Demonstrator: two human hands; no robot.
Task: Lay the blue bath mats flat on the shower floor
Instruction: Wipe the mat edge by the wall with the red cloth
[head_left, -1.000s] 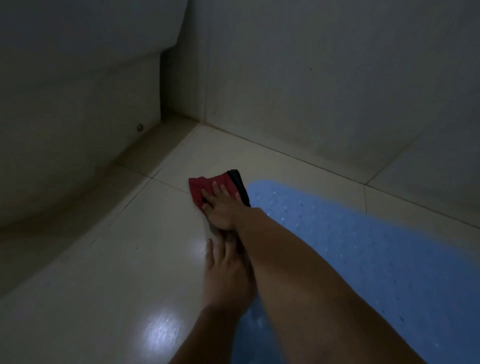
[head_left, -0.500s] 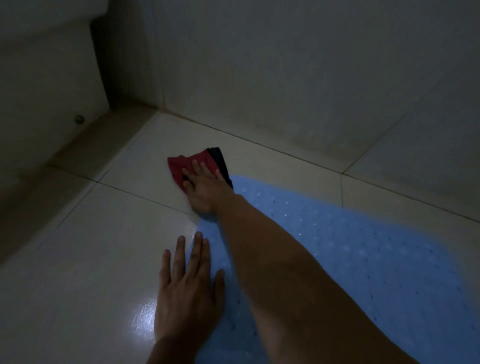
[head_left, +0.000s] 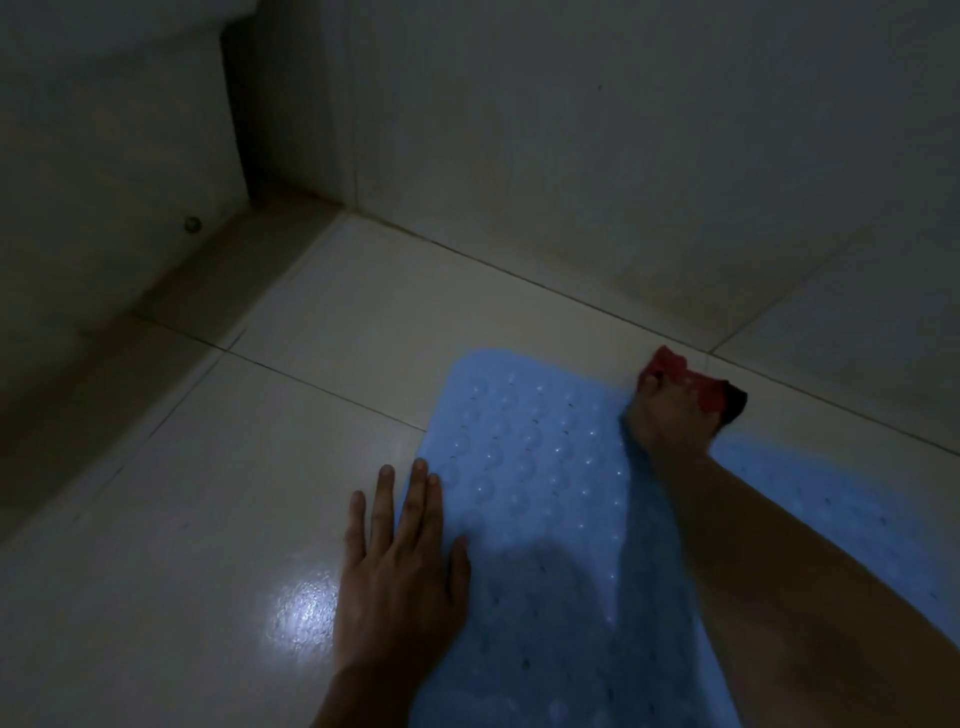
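A light blue bath mat (head_left: 540, 483) with raised bumps lies flat on the pale tiled floor (head_left: 218, 509), running from the middle toward the lower right. My left hand (head_left: 400, 582) rests palm down with fingers spread, half on the floor and half on the mat's left edge. My right hand (head_left: 670, 421) is at the mat's far edge, closed on a red and black cloth (head_left: 696, 382) that it presses there. My right forearm crosses the mat and hides part of it.
A tiled wall (head_left: 623, 156) rises just behind the mat. At left stands a white fixture base (head_left: 104, 156) with a small round bolt (head_left: 192, 224), and a dark gap in the corner. A bright light reflection (head_left: 306, 608) shines on the floor beside my left hand.
My right hand has carried the red cloth from the mat's far left corner to the right along its far edge. My left hand stays flat at the mat's left edge.
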